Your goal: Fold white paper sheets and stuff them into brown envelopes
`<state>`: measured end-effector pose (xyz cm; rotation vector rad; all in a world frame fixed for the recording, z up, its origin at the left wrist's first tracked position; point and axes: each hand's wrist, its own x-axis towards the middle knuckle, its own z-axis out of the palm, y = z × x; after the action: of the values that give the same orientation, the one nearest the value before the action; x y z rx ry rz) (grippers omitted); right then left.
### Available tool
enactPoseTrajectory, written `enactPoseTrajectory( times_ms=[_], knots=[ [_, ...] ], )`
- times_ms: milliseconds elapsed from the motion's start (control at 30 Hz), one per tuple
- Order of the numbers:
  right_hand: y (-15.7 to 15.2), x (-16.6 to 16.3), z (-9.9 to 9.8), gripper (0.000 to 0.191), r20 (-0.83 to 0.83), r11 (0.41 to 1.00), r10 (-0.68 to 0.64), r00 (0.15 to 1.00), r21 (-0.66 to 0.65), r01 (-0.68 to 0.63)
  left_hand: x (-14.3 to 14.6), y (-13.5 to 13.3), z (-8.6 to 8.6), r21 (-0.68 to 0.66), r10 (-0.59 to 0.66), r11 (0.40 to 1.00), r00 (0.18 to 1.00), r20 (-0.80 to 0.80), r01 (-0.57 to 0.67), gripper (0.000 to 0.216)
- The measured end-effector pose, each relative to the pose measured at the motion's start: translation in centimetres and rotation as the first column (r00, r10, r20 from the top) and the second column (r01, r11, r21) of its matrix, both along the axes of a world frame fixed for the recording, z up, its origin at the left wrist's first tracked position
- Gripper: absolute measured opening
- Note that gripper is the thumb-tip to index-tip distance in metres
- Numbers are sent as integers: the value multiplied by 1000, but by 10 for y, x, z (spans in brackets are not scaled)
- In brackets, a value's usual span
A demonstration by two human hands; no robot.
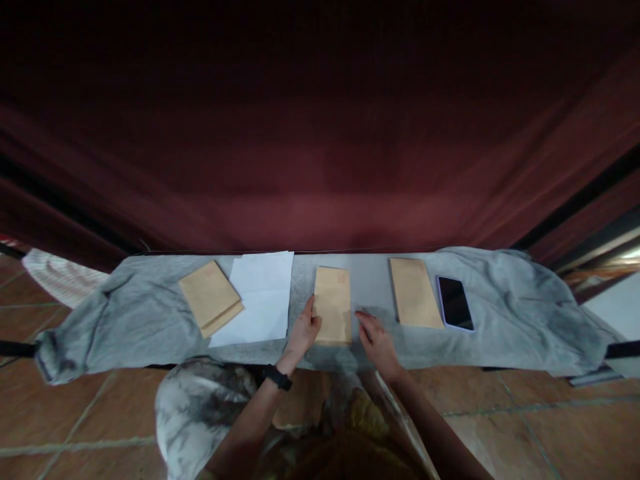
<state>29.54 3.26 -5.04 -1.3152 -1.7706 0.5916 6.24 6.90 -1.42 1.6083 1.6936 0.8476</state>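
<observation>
A tan paper envelope point(333, 303) with a small reddish mark near its top right corner lies upright in front of me on the grey cloth. My left hand point(303, 328) grips its left edge, thumb on top and the other fingers partly hidden. Just off the envelope's right edge is my right hand point(376, 339), holding nothing, its fingers apart and pointing left. Farther right rests another tan envelope point(416, 293). On the left, white paper sheets point(263, 293) lie partly under a small stack of tan envelopes point(209, 293).
A phone point(455, 303) with a dark screen and lilac edge lies right of the envelopes. Grey cloth point(150, 320) covers the long narrow surface. Behind it rises a dark red panel point(320, 167). Below is a tiled floor point(100, 413).
</observation>
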Motion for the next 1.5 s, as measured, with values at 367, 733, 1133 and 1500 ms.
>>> enactPoseTrajectory(
  times_ms=[367,733,1133,1500],
  knots=[
    [11,-15,12,36,384,978,132,914,98,-182,43,45,-27,231,-219,842,700,-680,487,52],
    [12,-14,8,38,325,976,133,936,122,-181,52,115,-32,146,-373,756,604,-705,638,61],
    [15,-6,-4,36,167,998,47,985,21,-51,22,23,-27,188,-434,721,646,-627,667,53],
    [123,-41,-3,58,595,986,114,796,30,-164,6,-32,-12,146,-513,681,610,-604,718,60]
  ],
)
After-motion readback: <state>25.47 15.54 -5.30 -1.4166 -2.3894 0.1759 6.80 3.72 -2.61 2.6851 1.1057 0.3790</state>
